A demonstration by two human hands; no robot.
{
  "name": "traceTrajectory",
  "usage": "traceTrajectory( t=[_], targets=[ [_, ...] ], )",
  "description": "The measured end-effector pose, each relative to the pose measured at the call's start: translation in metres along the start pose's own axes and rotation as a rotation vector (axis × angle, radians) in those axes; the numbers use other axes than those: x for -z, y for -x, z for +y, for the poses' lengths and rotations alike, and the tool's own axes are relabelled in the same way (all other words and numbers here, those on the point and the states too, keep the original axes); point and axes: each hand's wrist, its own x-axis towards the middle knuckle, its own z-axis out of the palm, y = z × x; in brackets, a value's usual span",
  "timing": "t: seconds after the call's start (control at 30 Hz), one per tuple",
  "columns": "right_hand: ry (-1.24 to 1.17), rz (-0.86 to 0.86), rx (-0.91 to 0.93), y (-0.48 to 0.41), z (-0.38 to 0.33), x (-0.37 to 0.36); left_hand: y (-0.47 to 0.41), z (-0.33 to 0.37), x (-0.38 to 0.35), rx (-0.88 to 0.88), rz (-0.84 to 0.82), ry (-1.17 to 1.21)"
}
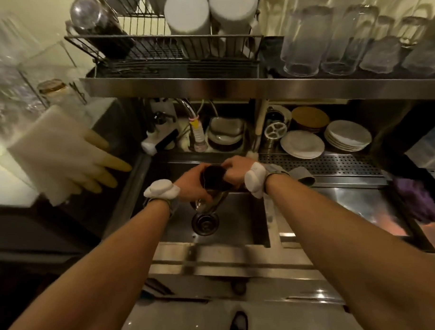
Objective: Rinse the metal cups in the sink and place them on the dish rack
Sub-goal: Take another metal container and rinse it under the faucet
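Over the steel sink, both my hands close around a dark metal cup that is tilted with its mouth toward me. My left hand grips its left side and my right hand its right rim. Just below it lies a second shiny metal cup, partly hidden by my left hand, above the drain. The faucet stands behind the sink; no water stream is visible. A wire dish rack sits on the shelf above, holding two white upturned cups and a glass jar.
Rubber gloves hang at the left of the sink. Stacked plates sit at the back right by a perforated drain board. Upturned glasses fill the right of the steel shelf. A purple cloth lies at the right.
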Motion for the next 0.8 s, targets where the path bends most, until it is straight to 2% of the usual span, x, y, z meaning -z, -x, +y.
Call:
traceTrajectory(
  t=[0.3,0.4,0.53,0.7,0.8],
  targets=[
    [0.127,-0.056,0.122,-0.055,0.011,-0.005,-0.041,-0.030,0.017,0.059,-0.095,0.180],
    [0.149,-0.091,0.094,-0.069,0.011,-0.012,-0.050,-0.035,0.021,0.068,-0.120,0.176],
    [0.344,-0.093,0.015,-0.084,0.012,-0.020,-0.065,-0.048,0.022,0.081,-0.188,0.121],
    [0.155,-0.194,-0.002,-0.100,0.007,-0.032,-0.084,-0.072,0.024,0.079,-0.211,0.102],
    [-0.014,-0.140,-0.004,-0.101,0.008,-0.037,-0.092,-0.083,0.026,0.079,-0.171,0.079]
  ],
)
